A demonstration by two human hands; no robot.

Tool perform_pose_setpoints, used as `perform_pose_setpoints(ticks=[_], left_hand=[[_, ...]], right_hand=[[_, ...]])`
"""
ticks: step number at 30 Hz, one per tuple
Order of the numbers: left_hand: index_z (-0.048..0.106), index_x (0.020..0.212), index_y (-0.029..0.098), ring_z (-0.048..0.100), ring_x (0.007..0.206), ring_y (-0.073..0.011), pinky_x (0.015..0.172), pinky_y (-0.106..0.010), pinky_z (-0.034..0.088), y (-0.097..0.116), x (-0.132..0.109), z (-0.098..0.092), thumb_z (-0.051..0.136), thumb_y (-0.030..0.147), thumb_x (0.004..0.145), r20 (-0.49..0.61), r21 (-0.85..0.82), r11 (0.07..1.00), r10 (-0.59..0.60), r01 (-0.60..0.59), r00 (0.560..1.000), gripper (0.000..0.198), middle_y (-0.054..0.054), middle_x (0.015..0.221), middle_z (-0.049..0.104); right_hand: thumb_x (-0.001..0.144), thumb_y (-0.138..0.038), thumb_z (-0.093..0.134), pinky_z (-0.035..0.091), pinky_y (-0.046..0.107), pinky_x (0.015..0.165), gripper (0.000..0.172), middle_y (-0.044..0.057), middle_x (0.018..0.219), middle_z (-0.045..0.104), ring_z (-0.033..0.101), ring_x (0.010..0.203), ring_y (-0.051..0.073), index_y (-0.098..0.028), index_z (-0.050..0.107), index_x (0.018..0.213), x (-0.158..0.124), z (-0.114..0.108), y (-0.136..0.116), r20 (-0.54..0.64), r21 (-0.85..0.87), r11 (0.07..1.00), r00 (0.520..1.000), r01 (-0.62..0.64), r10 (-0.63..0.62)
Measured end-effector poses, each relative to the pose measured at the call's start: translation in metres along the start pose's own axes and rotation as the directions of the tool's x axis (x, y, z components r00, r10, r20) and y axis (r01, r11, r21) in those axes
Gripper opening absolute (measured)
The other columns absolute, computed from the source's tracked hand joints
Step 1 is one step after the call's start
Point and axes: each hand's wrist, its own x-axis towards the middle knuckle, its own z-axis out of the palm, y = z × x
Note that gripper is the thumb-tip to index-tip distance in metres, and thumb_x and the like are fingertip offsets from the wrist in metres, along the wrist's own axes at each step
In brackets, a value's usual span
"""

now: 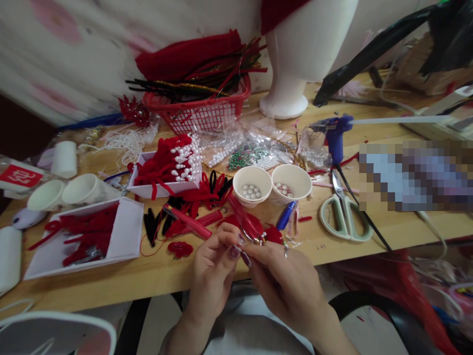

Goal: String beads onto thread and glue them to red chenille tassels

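My left hand (216, 264) and my right hand (283, 273) meet at the table's front edge, fingertips pinched together. Whatever small thing sits between them is too hidden to make out. Just beyond my right hand's knuckles shows a red fuzzy piece (272, 233) with small pale beads beside it; I cannot tell whether it is held. A clear-wrapped red bundle (246, 219) slants down toward my fingers. To the left of them lie a red tube (188, 222) and a red flower shape (180, 249). Two paper cups holding beads, a left cup (252, 197) and a right cup (291, 190), stand behind.
Green-handled scissors (342, 217) and a blue glue gun (335, 138) lie right. White boxes of red fuzzy pieces, one with pearl tips (186, 162), the other an open box (129, 229), stand left. Behind are a red basket (199, 113) and a white foam head (291, 64).
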Motion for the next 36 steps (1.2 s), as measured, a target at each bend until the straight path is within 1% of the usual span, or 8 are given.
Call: perform_pose_setpoints(ticks=[5, 11, 16, 20, 23, 30, 33, 36], left_hand=[[0.078, 0.07, 0.019, 0.056, 0.072, -0.0082, 0.065, -0.014, 0.048, -0.001, 0.001, -0.001, 0.091, 0.03, 0.07, 0.027, 0.031, 0.999, 0.01, -0.011, 1.0, 0.018, -0.001, 0.084, 0.058], [0.079, 0.073, 0.02, 0.057, 0.076, -0.0117, 0.068, -0.018, 0.049, -0.001, 0.0, -0.005, 0.086, 0.034, 0.077, 0.071, 0.179, 0.976, 0.11, -0.121, 0.991, 0.016, -0.003, 0.084, 0.06], [0.081, 0.079, 0.023, 0.06, 0.077, -0.012, 0.069, -0.019, 0.05, -0.001, 0.002, -0.006, 0.088, 0.036, 0.074, 0.014, 0.201, 0.97, 0.135, -0.135, 0.991, 0.016, -0.003, 0.089, 0.063], [0.078, 0.075, 0.021, 0.056, 0.071, -0.0106, 0.065, -0.019, 0.049, 0.0, 0.004, -0.008, 0.091, 0.036, 0.07, -0.003, 0.191, 0.968, 0.167, -0.163, 0.986, 0.02, -0.001, 0.086, 0.062], [0.077, 0.071, 0.02, 0.056, 0.074, -0.0121, 0.07, -0.021, 0.049, -0.001, 0.004, -0.011, 0.089, 0.037, 0.073, 0.032, 0.234, 0.956, 0.177, -0.179, 0.984, 0.021, -0.002, 0.086, 0.062], [0.076, 0.078, 0.021, 0.057, 0.082, -0.014, 0.074, -0.021, 0.048, 0.001, 0.002, -0.017, 0.081, 0.033, 0.082, 0.135, 0.303, 0.928, 0.182, -0.215, 0.974, 0.014, -0.003, 0.091, 0.06], [0.073, 0.076, 0.018, 0.058, 0.081, -0.014, 0.072, -0.021, 0.049, 0.0, 0.001, -0.015, 0.081, 0.035, 0.082, 0.084, 0.291, 0.94, 0.158, -0.176, 0.984, 0.02, -0.004, 0.092, 0.06], [0.07, 0.077, 0.016, 0.059, 0.073, -0.0115, 0.065, -0.02, 0.05, -0.001, 0.002, -0.015, 0.083, 0.038, 0.08, -0.022, 0.242, 0.964, 0.118, -0.11, 0.993, 0.025, -0.004, 0.092, 0.061]], right_hand=[[0.103, -0.014, 0.041, 0.042, 0.027, 0.05, 0.022, 0.003, 0.068, 0.068, 0.06, 0.053, 0.017, -0.016, 0.061, 0.112, 0.001, 0.001, 0.001, 0.003, 0.006, 1.0, 1.0, 0.01, -0.01], [0.102, -0.012, 0.042, 0.043, 0.025, 0.051, 0.02, 0.001, 0.069, 0.067, 0.06, 0.054, 0.015, -0.018, 0.059, 0.111, 0.0, 0.0, 0.001, -0.015, 0.096, 0.995, 1.0, -0.004, 0.005], [0.1, -0.011, 0.046, 0.047, 0.023, 0.055, 0.02, 0.002, 0.075, 0.071, 0.064, 0.059, 0.014, -0.019, 0.06, 0.111, 0.001, -0.001, 0.001, -0.001, 0.165, 0.985, 0.998, -0.054, 0.055], [0.099, -0.01, 0.046, 0.046, 0.024, 0.053, 0.02, 0.002, 0.073, 0.07, 0.063, 0.056, 0.015, -0.019, 0.06, 0.109, 0.002, -0.001, 0.001, 0.001, 0.138, 0.989, 0.999, -0.044, 0.044], [0.099, -0.011, 0.046, 0.044, 0.025, 0.051, 0.02, 0.001, 0.071, 0.068, 0.061, 0.055, 0.015, -0.02, 0.06, 0.109, 0.001, -0.001, 0.001, 0.01, 0.124, 0.991, 0.999, -0.04, 0.039], [0.098, -0.008, 0.048, 0.042, 0.025, 0.053, 0.02, 0.001, 0.074, 0.067, 0.058, 0.056, 0.014, -0.018, 0.06, 0.111, 0.001, 0.0, 0.002, 0.016, 0.19, 0.981, 0.999, -0.049, 0.047], [0.098, -0.01, 0.049, 0.043, 0.026, 0.055, 0.018, 0.002, 0.076, 0.067, 0.058, 0.059, 0.015, -0.018, 0.061, 0.111, 0.003, -0.001, 0.001, 0.066, 0.215, 0.972, 0.994, -0.094, 0.081], [0.097, -0.014, 0.054, 0.05, 0.029, 0.065, 0.02, 0.007, 0.089, 0.068, 0.064, 0.076, 0.019, -0.017, 0.061, 0.115, 0.003, -0.004, 0.002, 0.055, 0.185, 0.977, 0.994, -0.104, 0.096]])
